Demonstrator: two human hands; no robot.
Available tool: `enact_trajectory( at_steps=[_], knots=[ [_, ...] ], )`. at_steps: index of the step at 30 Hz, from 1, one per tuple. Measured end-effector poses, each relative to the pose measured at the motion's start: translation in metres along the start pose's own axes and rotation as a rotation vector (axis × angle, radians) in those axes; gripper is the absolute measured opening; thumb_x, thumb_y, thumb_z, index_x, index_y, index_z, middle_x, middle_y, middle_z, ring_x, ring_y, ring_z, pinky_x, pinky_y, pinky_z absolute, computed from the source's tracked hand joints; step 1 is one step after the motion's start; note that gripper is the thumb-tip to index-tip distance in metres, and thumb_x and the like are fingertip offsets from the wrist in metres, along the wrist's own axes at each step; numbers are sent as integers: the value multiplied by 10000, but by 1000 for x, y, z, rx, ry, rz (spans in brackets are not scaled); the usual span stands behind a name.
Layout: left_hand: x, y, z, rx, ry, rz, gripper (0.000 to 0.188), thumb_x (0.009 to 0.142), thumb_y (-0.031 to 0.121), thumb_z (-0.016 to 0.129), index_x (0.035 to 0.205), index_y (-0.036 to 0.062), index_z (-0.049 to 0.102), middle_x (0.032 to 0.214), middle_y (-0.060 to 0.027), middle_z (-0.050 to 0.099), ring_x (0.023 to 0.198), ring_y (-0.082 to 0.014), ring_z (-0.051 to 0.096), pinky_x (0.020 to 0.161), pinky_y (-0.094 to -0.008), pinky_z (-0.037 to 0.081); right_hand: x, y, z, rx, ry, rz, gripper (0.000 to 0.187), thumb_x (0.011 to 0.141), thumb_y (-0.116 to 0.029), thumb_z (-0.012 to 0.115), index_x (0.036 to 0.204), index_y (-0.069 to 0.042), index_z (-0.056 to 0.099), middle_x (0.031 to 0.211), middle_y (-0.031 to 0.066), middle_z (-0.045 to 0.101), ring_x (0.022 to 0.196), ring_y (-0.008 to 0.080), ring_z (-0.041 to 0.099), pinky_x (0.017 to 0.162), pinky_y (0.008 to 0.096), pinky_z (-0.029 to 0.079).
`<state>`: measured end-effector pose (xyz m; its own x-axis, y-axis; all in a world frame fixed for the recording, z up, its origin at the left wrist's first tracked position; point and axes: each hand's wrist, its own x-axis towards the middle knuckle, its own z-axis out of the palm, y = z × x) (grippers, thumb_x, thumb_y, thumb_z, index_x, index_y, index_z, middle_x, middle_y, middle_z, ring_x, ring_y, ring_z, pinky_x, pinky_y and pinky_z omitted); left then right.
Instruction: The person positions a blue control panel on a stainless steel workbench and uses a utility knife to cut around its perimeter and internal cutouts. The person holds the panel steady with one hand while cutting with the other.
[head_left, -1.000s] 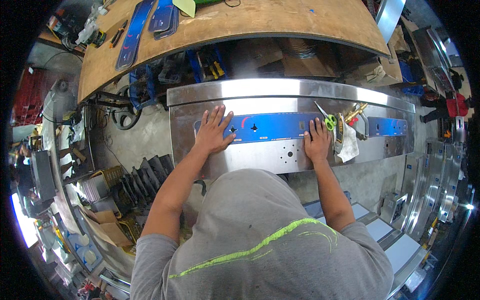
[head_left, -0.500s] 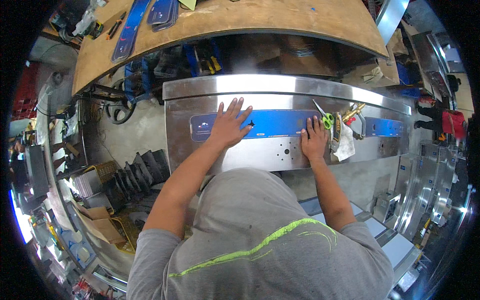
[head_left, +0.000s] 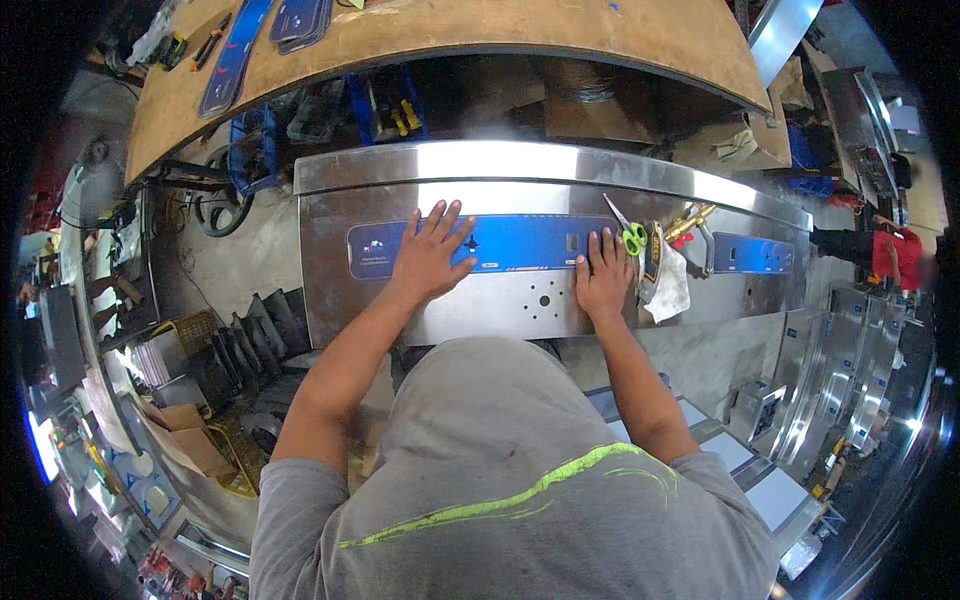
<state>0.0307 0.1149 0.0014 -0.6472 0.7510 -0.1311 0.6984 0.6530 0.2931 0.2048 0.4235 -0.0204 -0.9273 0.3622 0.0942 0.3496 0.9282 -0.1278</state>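
Observation:
A long blue panel sticker lies along the stainless steel panel in front of me. My left hand rests flat on its left part, fingers spread. Near its right end my right hand lies flat, fingers stretched forward. Just beyond that hand are green-handled scissors, pointing away to the upper left. Beside them sit a white cloth, a dark and yellow tool whose kind I cannot make out, and brass fittings. A second blue sticker is farther right on the steel.
Across from me stands a wooden table with spare blue strips and orange-handled pliers. Black parts and a cardboard box are at left. A person in red is at far right. Steel units line the right.
The view has shifted, so the steel panel and table appear farther left. Both hands stay flat on the blue sticker in nearly the same places.

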Motion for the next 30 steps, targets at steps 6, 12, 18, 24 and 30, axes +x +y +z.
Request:
enact_trajectory(
  at_steps=[6, 12, 18, 24, 30],
  knots=[
    [5, 11, 4, 112, -86, -85, 704, 970, 635, 478, 1596, 337, 355, 1702, -94, 222, 1566, -321, 201, 1256, -594, 88, 1, 1, -4, -2, -33, -5, 557, 999, -423, 515, 1481, -145, 545, 1592, 128, 434, 1482, 363, 351, 1176, 584, 247],
    [7, 15, 13, 129, -17, -92, 693, 961, 629, 508, 1590, 378, 363, 1703, -123, 207, 1570, -352, 171, 1244, -620, 59, 1, 1, -9, 50, -40, 1, 550, 992, -402, 527, 1457, -111, 568, 1580, 147, 444, 1469, 391, 360, 1173, 582, 262],
    [9, 17, 19, 119, 39, -88, 685, 933, 576, 585, 1561, 347, 437, 1696, -152, 218, 1561, -397, 175, 1221, -656, 82, 3, 31, -39, 415, -25, -54, 425, 881, -237, 672, 1255, -35, 673, 1375, 211, 600, 1288, 406, 549, 1077, 506, 428],
    [7, 20, 19, 153, -10, -127, 687, 946, 595, 539, 1584, 409, 364, 1714, -121, 167, 1571, -373, 145, 1236, -640, 51, 37, 67, -77, 295, 153, -2, 329, 880, -197, 673, 1162, -30, 698, 1182, 196, 682, 1061, 397, 644, 937, 481, 509],
    [18, 38, 12, 145, -39, -50, 639, 979, 530, 519, 1577, 339, 403, 1696, -108, 239, 1564, -339, 196, 1239, -632, 84, 66, 67, -79, 241, -105, -59, 307, 882, -211, 683, 1148, -59, 707, 1059, 161, 669, 1008, 371, 648, 876, 480, 528]
  ],
)
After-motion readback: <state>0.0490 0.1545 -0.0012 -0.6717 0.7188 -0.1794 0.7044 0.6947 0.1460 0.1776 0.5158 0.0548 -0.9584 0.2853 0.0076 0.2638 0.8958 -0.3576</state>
